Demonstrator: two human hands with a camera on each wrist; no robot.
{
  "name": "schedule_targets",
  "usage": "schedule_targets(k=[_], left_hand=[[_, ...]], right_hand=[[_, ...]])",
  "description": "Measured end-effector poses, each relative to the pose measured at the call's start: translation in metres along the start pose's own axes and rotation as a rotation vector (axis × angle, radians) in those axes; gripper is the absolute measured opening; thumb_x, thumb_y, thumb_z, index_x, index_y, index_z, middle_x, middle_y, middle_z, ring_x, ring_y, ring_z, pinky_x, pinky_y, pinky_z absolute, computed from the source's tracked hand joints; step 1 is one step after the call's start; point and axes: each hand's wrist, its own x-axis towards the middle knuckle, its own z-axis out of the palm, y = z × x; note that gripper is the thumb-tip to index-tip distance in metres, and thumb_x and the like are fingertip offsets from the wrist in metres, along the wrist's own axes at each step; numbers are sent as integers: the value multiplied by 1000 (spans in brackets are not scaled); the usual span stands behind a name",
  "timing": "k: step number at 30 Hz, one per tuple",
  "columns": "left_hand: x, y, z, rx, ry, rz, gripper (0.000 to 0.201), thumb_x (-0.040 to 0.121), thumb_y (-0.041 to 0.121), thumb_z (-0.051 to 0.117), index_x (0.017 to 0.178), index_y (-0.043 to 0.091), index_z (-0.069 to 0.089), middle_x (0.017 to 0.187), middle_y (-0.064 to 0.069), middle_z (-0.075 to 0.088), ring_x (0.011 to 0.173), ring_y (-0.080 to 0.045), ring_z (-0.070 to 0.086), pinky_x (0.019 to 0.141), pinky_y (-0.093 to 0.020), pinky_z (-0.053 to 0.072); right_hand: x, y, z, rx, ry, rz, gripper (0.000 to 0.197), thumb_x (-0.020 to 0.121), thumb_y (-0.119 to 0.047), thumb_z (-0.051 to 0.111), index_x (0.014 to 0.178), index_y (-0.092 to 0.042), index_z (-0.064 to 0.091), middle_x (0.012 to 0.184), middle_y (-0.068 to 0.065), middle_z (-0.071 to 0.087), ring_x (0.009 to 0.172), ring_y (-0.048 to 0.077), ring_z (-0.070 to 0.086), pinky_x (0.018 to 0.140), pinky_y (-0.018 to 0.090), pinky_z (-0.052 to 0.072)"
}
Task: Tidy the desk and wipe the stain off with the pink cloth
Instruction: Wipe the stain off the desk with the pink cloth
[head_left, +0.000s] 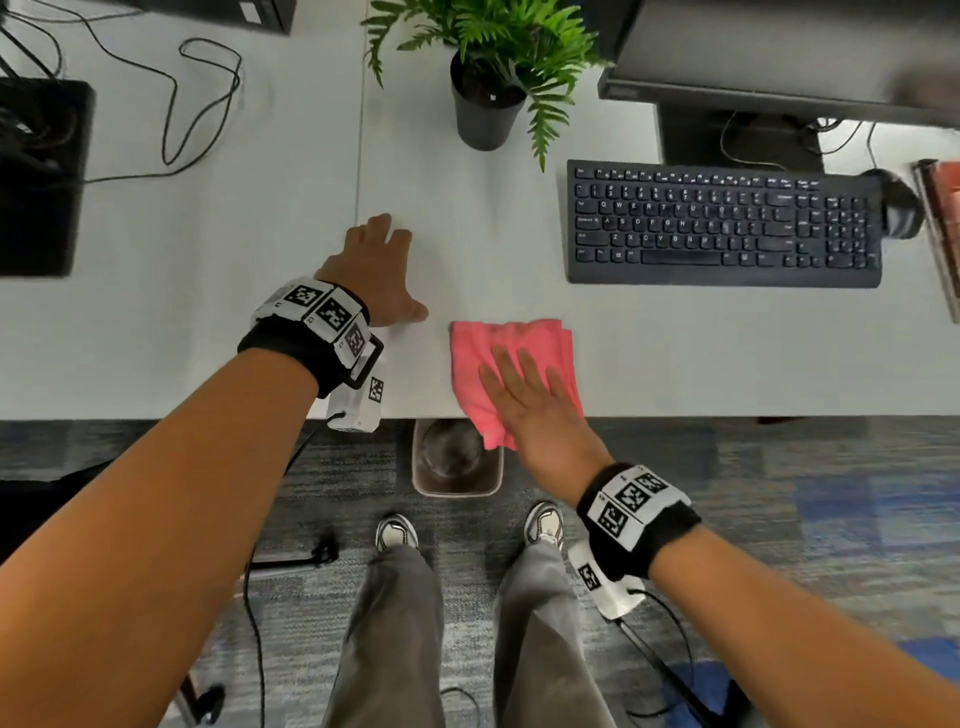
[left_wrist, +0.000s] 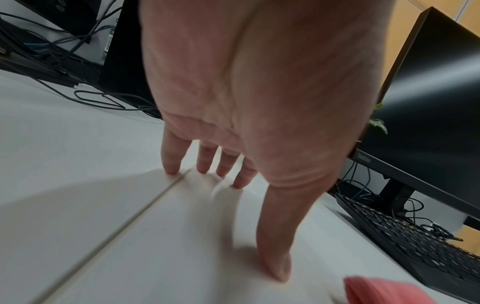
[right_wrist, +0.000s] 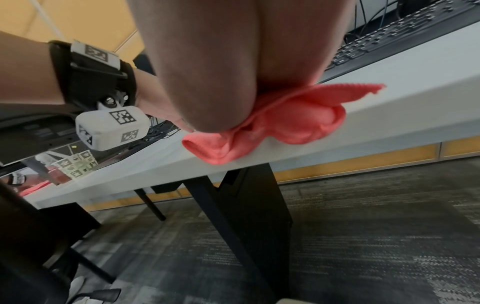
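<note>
The pink cloth (head_left: 511, 374) (right_wrist: 291, 121) lies bunched on the white desk (head_left: 727, 353), overhanging its front edge. My right hand (head_left: 530, 400) presses flat on it with straight fingers; in the right wrist view the palm (right_wrist: 221, 72) covers most of the cloth. My left hand (head_left: 382, 270) (left_wrist: 228, 176) rests spread on the bare desk to the left of the cloth, fingertips (left_wrist: 171, 170) touching the surface beside the desk seam (left_wrist: 145, 207). A corner of the cloth (left_wrist: 384, 292) shows near the thumb. No stain is visible.
A black keyboard (head_left: 722, 223) and monitor (head_left: 779, 57) stand at the right, a mouse (head_left: 901, 205) beyond them. A potted fern (head_left: 488, 78) sits at the back centre. Cables (head_left: 197, 104) trail at the left. A waste bin (head_left: 457, 457) stands under the desk edge.
</note>
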Motion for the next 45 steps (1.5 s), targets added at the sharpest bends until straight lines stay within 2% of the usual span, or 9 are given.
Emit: schedule_targets(k=[3, 9, 11, 14, 20, 24, 29, 38, 45], left_hand=[[-1, -3, 2, 3, -5, 3, 92, 81, 44, 74, 151, 14, 23, 164, -5, 3, 148, -30, 10, 108, -57, 33], [-3, -9, 5, -44, -26, 30, 85, 93, 37, 63, 157, 16, 11, 166, -4, -7, 152, -26, 1, 118, -51, 22], [-4, -16, 4, -107, -24, 12, 74, 98, 30, 55, 157, 15, 13, 166, -4, -6, 152, -27, 2, 119, -49, 22], [-10, -25, 4, -83, 8, -40, 64, 95, 28, 56, 148, 5, 27, 163, -13, 6, 147, -34, 14, 114, -51, 32], [-13, -39, 6, -218, 27, -35, 69, 93, 8, 46, 154, 2, 14, 160, -17, 18, 145, -36, 23, 116, -46, 26], [-14, -45, 1, -312, 48, -50, 78, 93, 5, 42, 158, 7, -1, 161, -16, 20, 145, -31, 26, 117, -39, 23], [-17, -45, -4, -338, 85, -46, 75, 94, 3, 39, 158, 9, 1, 161, -16, 21, 146, -30, 28, 116, -35, 21], [-12, -36, -3, -257, 77, -49, 64, 92, 12, 45, 151, 5, 22, 148, -20, 35, 134, -40, 38, 108, -47, 35], [-14, -25, 10, -183, 66, -45, 65, 92, 21, 51, 150, 9, 25, 159, -16, 15, 145, -35, 18, 114, -48, 27]], right_hand=[[-23, -5, 16, 50, 46, -65, 89, 84, 2, 63, 156, -14, 12, 160, 7, -10, 145, 31, -9, 118, 48, 3], [-51, -20, -23, 429, -91, -181, 60, 101, -6, 44, 156, -19, 21, 163, -2, 2, 149, 9, 8, 122, 29, 17], [-38, -20, -58, 517, 24, -171, 55, 103, -11, 41, 154, -21, 26, 163, 0, 10, 143, 8, 25, 118, 23, 24], [11, -11, -107, 404, 278, -131, 51, 101, -12, 44, 151, -13, 32, 162, 6, 19, 143, 21, 34, 118, 36, 29], [150, 6, -157, -6, 131, 41, 63, 99, -14, 46, 155, -9, 18, 164, 16, 3, 149, 37, 10, 119, 47, 14], [191, 0, -138, 15, -8, 80, 60, 103, -25, 38, 157, -19, 12, 165, 6, -4, 150, 39, 2, 119, 59, 9], [166, -12, -100, 33, 13, -18, 53, 107, -25, 24, 157, -24, 8, 165, -1, -10, 150, 37, -8, 114, 67, 3], [70, -39, -21, 94, 32, -171, 54, 106, -24, 27, 156, -29, 9, 164, -4, -9, 150, 31, -11, 115, 57, -8], [36, -61, -4, 186, 48, -85, 57, 105, -20, 33, 157, -26, 10, 161, -7, -12, 148, 28, -17, 117, 59, -7]])
